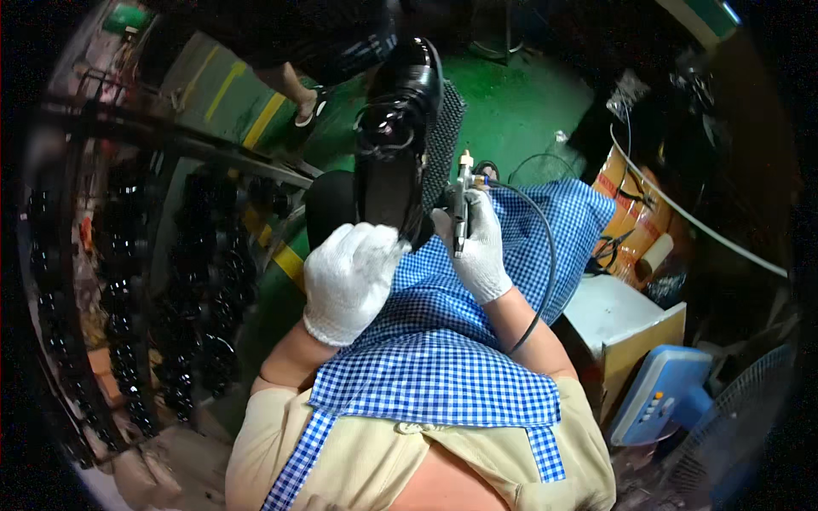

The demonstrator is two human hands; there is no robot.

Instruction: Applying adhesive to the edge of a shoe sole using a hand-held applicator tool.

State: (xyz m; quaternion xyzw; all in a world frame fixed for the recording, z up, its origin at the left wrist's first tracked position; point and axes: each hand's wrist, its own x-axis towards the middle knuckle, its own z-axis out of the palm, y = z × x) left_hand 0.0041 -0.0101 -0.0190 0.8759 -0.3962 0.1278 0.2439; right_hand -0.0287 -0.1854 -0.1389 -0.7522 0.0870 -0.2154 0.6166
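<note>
My left hand [354, 277], in a white knit glove, is closed at the near end of a glossy black lace-up shoe [392, 132]. The shoe's toe points away from me, and its opening faces up toward me. Along its right side runs a dark, rough-textured surface [446, 136]; I cannot tell whether it is part of a sole or a pad. My right hand [480, 251], also gloved in white, grips a small metal spray gun [462, 209] with a brass-coloured tip. A dark hose [550, 247] curves from the gun down past my right forearm. The gun is just right of the shoe, apart from it.
To the left, a dark rack [128, 255] holds several shiny black shoes. Another person's foot [307, 106] rests on the green floor [532, 102] ahead. On my right are a taped cardboard box [630, 204], a pale-topped box [609, 307] and a blue fan [660, 392].
</note>
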